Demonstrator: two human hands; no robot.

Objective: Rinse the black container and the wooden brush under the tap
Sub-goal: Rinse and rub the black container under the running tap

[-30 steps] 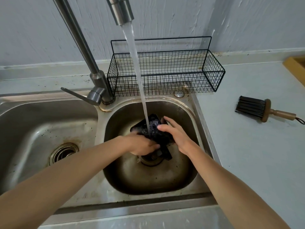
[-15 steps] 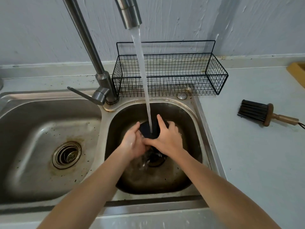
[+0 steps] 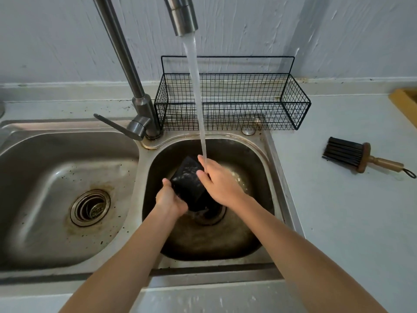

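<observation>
The black container (image 3: 188,182) is tilted in the right sink basin (image 3: 257,159), wet and flecked with water. My left hand (image 3: 170,198) grips its lower left side from below. My right hand (image 3: 217,180) lies over its right side with fingers fairly straight, and the stream from the tap (image 3: 182,16) falls onto those fingers. The wooden brush (image 3: 361,157) with black bristles lies on the counter to the right of the sink, untouched.
A black wire basket (image 3: 230,102) stands behind the right basin against the wall. The left basin (image 3: 56,177) with its drain lies beside it. The tap lever (image 3: 117,127) points left. A yellow wooden object (image 3: 406,102) sits at the far right edge.
The container has turned so a flat black face shows. My left hand has shifted lower onto its side, and my right hand has slid to its right under the stream.
</observation>
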